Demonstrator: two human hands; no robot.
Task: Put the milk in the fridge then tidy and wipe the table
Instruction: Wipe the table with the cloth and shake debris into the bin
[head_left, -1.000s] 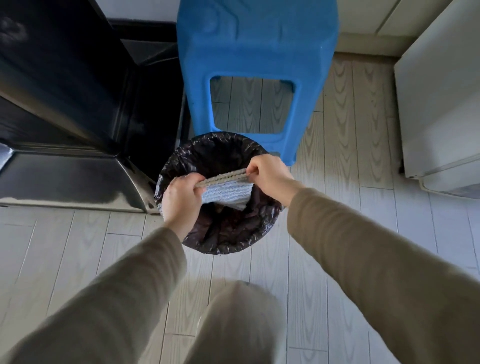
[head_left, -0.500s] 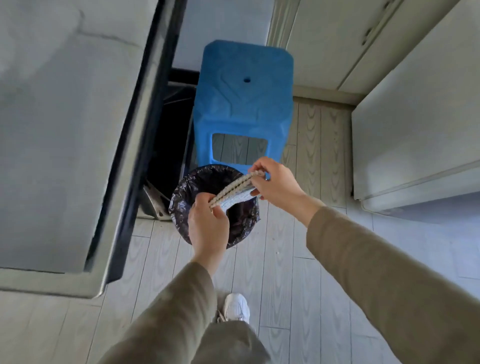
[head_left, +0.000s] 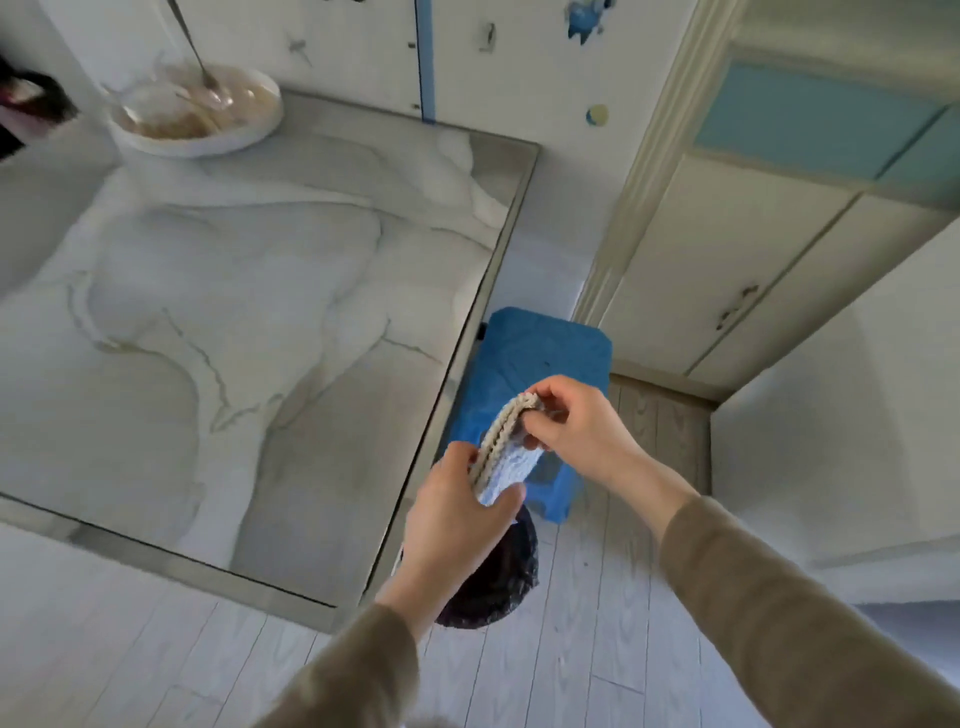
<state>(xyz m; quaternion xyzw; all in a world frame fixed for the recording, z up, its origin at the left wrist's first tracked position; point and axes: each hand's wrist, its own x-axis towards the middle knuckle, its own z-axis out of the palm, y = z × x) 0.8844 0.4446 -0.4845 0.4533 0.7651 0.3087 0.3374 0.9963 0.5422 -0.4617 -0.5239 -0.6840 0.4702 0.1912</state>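
A folded knitted cloth (head_left: 506, 452), beige on its edge and pale blue on its face, is held between both hands beside the table's right edge. My left hand (head_left: 457, 525) grips its lower end and my right hand (head_left: 576, 421) pinches its upper end. The marble-patterned table (head_left: 249, 322) fills the left of the view. At its far corner stands a white bowl (head_left: 197, 111) with brownish leftovers and a spoon (head_left: 192, 49) in it. No milk is in view.
A bin with a black bag (head_left: 493, 577) stands on the floor under my left hand, partly hidden by it. A blue plastic stool (head_left: 545, 353) stands beyond it. White cabinets (head_left: 727, 270) and a white appliance (head_left: 857, 415) are on the right. A dark object (head_left: 31, 104) sits at the table's far left.
My view has risen from the bin up to the tabletop. Both hands have lifted the folded cloth up away from the bin, still holding its two ends.
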